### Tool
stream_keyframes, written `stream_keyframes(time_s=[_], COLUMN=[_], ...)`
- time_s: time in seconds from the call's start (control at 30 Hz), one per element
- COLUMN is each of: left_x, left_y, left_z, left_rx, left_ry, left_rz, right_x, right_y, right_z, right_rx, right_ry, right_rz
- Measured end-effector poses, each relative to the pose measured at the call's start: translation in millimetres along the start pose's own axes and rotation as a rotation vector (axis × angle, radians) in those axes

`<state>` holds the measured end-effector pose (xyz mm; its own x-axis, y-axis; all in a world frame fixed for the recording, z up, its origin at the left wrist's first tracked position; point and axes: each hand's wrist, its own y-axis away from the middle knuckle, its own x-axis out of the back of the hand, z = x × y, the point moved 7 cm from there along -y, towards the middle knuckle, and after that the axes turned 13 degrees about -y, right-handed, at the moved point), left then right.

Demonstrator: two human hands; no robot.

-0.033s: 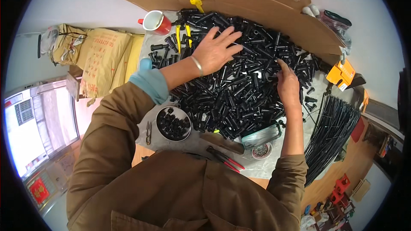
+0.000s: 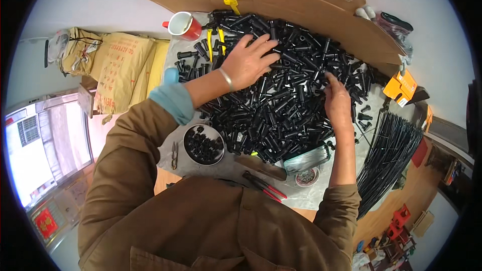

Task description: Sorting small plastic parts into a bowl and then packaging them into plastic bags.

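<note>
A broad heap of black tubular pieces [image 2: 271, 113] with flanged ends covers much of the grey tabletop. My left hand [image 2: 249, 65] rests palm down on the far part of the heap, fingers spread, with no piece visible in its grasp. On the heap's right side is my right hand [image 2: 338, 104]. Its index finger and thumb stand apart among the pieces; the other fingers are partly hidden. Yellow plastic strips [image 2: 210, 45] lie just left of my left hand.
A red mug [image 2: 185, 25] stands far left. Near me are a bowl of small black parts [image 2: 203, 144], scissors [image 2: 174, 155], red-handled pliers [image 2: 264, 186], a clear box [image 2: 307, 159] and a small dish [image 2: 307, 176]. Cardboard [image 2: 296, 5] walls the back; black rods [image 2: 389, 163] lie right.
My left hand has drawn slightly back toward me and to the left over the heap. My right hand has moved only a little.
</note>
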<state>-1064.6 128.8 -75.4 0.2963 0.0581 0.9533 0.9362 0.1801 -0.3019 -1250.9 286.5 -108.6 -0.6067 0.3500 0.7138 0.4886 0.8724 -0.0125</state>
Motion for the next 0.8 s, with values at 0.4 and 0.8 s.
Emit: stream_keyframes(time_s=[0.4, 0.8], left_x=[-10.8, 31.1], left_y=[98.4, 74.4], left_z=[53.2, 48.4], left_rx=[-0.082, 0.018], left_ry=[0.189, 0.218], left_rz=[-0.352, -0.107], right_x=[-74.1, -63.9], right_y=[76.6, 95.7], right_z=[-34.8, -82.8], right_rx=[-0.207, -0.121], right_ry=[-0.06, -0.422], right_rz=[-0.451, -0.586])
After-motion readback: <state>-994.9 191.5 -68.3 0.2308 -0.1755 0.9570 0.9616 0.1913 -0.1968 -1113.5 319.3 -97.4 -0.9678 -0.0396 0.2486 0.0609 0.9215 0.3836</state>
